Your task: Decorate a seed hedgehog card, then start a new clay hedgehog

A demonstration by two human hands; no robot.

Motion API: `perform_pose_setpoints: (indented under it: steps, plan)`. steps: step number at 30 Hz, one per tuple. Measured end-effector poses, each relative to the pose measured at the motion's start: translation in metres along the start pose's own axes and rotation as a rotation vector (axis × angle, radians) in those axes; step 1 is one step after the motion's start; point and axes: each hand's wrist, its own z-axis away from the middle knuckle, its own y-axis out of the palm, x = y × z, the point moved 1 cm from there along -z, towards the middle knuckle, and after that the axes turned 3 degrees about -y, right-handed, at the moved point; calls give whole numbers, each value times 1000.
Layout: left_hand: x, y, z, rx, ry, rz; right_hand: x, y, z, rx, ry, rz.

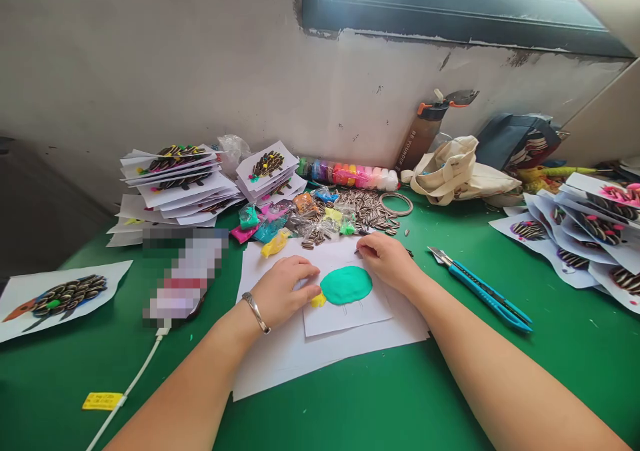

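Observation:
A flattened oval of turquoise modelling clay (346,284) lies on a small white sheet (345,321), with pencil lines under its lower edge. A small lump of yellow clay (319,300) adjoins its left end. My left hand (287,288), a silver bangle at its wrist, rests on the paper with fingers stretched and the thumb tip by the yellow lump. Above the oval's upper right, my right hand (383,254) has its fingers pinched together. Something small and dark shows at those fingertips, too hidden to name. Sunflower seeds (367,208) are heaped just beyond.
Bagged clay pieces (270,228), a tape roll (397,204) and a row of clay tubs (350,174) lie behind. A blue utility knife (483,291) is at right, a charging phone (185,278) at left. Stacks of seed pictures (185,184) flank the green table (320,418).

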Motion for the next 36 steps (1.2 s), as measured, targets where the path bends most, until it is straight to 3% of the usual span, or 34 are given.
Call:
perform_pose_setpoints:
  steps: [36]
  plan:
    - [4,1,0,-21,45,-14,1,-1,0,-7,-5,-2]
